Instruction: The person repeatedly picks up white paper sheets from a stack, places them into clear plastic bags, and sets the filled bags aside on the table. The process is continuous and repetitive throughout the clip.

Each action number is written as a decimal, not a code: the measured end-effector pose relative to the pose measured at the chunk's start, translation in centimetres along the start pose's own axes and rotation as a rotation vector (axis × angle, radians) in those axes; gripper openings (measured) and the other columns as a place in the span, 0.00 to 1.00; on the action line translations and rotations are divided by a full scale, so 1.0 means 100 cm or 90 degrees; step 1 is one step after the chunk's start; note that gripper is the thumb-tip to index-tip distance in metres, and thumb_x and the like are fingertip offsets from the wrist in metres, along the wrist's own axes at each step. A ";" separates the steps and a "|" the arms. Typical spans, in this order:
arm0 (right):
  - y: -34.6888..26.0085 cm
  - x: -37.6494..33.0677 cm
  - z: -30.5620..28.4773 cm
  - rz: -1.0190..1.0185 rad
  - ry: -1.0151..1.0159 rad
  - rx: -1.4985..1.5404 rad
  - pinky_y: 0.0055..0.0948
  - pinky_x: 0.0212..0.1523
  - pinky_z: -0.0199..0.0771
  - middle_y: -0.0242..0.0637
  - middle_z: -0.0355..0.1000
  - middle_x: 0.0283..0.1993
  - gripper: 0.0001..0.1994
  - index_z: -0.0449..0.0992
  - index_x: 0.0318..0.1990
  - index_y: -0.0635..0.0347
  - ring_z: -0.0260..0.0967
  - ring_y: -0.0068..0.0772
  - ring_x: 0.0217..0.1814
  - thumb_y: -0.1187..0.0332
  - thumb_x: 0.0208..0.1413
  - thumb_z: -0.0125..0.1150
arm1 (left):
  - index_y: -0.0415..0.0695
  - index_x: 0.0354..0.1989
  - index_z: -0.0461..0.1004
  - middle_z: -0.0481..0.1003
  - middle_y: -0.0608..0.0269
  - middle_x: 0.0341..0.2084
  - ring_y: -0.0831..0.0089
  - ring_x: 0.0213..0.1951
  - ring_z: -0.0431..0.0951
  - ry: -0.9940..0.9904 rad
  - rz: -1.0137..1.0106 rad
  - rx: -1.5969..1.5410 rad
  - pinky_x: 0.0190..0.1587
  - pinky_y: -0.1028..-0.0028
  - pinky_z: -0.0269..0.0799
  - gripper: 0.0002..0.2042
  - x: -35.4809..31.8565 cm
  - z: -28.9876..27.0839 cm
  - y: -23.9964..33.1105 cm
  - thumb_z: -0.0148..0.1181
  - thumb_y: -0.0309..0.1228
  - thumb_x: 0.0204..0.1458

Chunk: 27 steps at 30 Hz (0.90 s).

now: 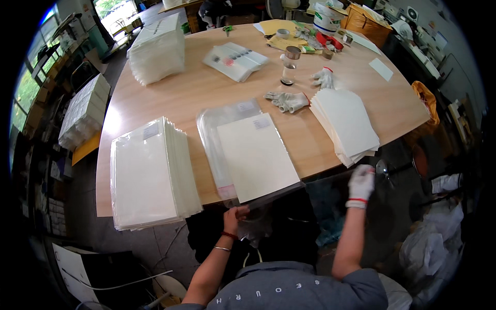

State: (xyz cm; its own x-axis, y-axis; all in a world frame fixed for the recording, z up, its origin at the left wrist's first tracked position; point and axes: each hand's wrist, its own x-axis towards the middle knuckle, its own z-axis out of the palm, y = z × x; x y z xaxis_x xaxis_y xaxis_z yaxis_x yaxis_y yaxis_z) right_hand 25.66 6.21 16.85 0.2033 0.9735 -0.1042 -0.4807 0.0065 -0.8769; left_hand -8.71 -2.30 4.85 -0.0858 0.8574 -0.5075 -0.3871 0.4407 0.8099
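Note:
My bare left hand (235, 216) is closed at the table's front edge, pinching the near edge of a clear plastic sleeve (276, 193). A cream paper sheet (257, 157) with a small label lies in or on that sleeve; which one I cannot tell. Beneath it and to the left rests a pile of clear sleeves (209, 150). My right hand (361, 182), in a white glove with a red cuff, hovers just past the table edge with curled fingers. Whatever it may hold is hidden. Closest to it is a fanned stack of white sheets (347, 124).
A tall stack of sleeved sheets (142, 178) stands at front left. Two loose gloves (287, 102) and a tape dispenser or jar-like object (289, 70) lie mid-table. Farther back are a plastic-wrapped stack (157, 51), printed bags (235, 61), green scissors (227, 30) and a white bucket (327, 18).

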 end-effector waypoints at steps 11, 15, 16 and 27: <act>0.063 -0.021 -0.069 -0.194 -0.224 -0.984 0.35 0.36 0.68 0.42 0.66 0.39 0.10 0.69 0.36 0.61 0.66 0.45 0.38 0.70 0.43 0.54 | 0.44 0.47 0.66 0.62 0.52 0.45 0.56 0.46 0.63 0.211 0.654 0.889 0.46 0.64 0.59 0.21 -0.011 -0.019 0.020 0.55 0.21 0.39; 0.069 0.003 0.014 -0.218 -0.318 -0.766 0.26 0.29 0.67 0.41 0.68 0.26 0.09 0.70 0.36 0.62 0.68 0.31 0.30 0.70 0.46 0.56 | 0.47 0.37 0.71 0.68 0.60 0.38 0.63 0.42 0.66 0.104 0.827 0.929 0.42 0.67 0.61 0.15 -0.005 0.006 0.048 0.59 0.25 0.38; 0.063 0.010 0.018 -0.226 -0.412 -0.768 0.26 0.29 0.67 0.39 0.68 0.24 0.07 0.70 0.33 0.62 0.68 0.31 0.29 0.70 0.46 0.55 | 0.48 0.35 0.72 0.69 0.63 0.35 0.65 0.41 0.68 0.065 0.864 0.906 0.41 0.68 0.62 0.12 -0.004 0.008 0.051 0.60 0.26 0.37; 0.072 0.021 0.051 -0.303 -0.282 -1.129 0.38 0.22 0.68 0.41 0.69 0.21 0.10 0.69 0.21 0.57 0.69 0.44 0.23 0.61 0.47 0.50 | 0.41 0.21 0.71 0.71 0.55 0.18 0.58 0.19 0.71 0.113 0.466 0.897 0.21 0.67 0.66 0.11 0.005 0.010 0.061 0.54 0.36 0.48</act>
State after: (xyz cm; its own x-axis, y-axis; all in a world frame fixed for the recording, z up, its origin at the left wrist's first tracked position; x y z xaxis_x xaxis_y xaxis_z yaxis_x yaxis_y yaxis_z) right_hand 18.29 9.43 12.74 -0.3069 0.9443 0.1191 0.9176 0.3267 -0.2265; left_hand -10.20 1.10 9.77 -0.0033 0.9886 0.1504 0.8933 -0.0647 0.4448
